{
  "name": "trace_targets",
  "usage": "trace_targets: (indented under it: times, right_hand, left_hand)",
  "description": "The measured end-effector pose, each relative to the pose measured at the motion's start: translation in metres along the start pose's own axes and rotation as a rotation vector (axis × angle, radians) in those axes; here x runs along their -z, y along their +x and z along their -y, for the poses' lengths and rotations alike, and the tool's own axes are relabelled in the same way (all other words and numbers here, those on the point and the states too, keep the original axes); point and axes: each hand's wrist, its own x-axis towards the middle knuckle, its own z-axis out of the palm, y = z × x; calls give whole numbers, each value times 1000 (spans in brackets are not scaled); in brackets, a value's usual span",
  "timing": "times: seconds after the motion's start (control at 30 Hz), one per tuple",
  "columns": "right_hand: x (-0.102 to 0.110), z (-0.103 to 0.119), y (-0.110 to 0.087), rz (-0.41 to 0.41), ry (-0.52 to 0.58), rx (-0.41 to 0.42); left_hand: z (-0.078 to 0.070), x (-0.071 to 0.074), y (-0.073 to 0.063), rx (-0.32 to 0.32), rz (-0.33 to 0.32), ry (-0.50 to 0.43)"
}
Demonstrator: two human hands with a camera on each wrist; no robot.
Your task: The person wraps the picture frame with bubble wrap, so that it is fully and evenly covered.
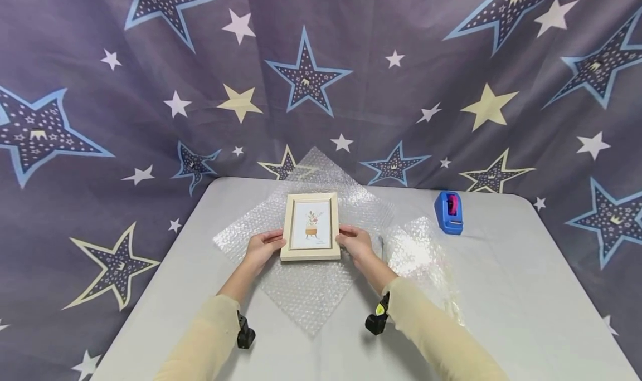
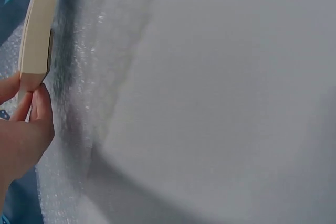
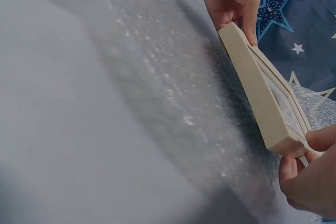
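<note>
A picture frame (image 1: pixel 310 254) of pale wood, with a potted plant print inside, is held over a sheet of bubble wrap (image 1: pixel 313 297) laid cornerwise on the table. My left hand (image 1: pixel 261 250) pinches its left side, thumb on the front and fingers beneath, as the left wrist view also shows at the frame's corner (image 2: pixel 34 51). On the opposite side my right hand (image 1: pixel 357 244) grips it the same way. From the right wrist, the frame (image 3: pixel 254 93) appears tilted between both hands, with a dark shadow on the bubble wrap (image 3: pixel 173 87) under it.
A blue tape dispenser (image 1: pixel 448 214) with a pink roll stands at the table's back right. More clear, shiny plastic wrap (image 1: pixel 421 253) lies right of the bubble wrap. The far corner of the bubble wrap reaches up against the star-patterned curtain (image 1: pixel 351 119) behind the white table (image 1: pixel 521 292).
</note>
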Motion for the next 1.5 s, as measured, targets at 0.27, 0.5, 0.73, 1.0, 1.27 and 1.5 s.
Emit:
trace_targets:
  times: [0.27, 0.5, 0.73, 1.0, 1.27, 1.5]
  right_hand:
    - [-1, -7, -2, -1, 10, 17]
    - [1, -12, -4, -4, -11, 38]
    - [2, -10, -6, -23, -34, 60]
    - [3, -17, -4, -4, -66, 59]
    - [3, -24, -2, -14, -74, 37]
    - [3, -27, -5, -49, -61, 61]
  left_hand:
    - [4, 4, -8, 14, -5, 49]
    - [3, 5, -14, -9, 4, 91]
    - [0, 4, -15, -49, 13, 128]
    - [3, 2, -15, -84, 0, 226]
    - [9, 2, -20, -85, -31, 290]
    - [15, -1, -21, -54, -48, 289]
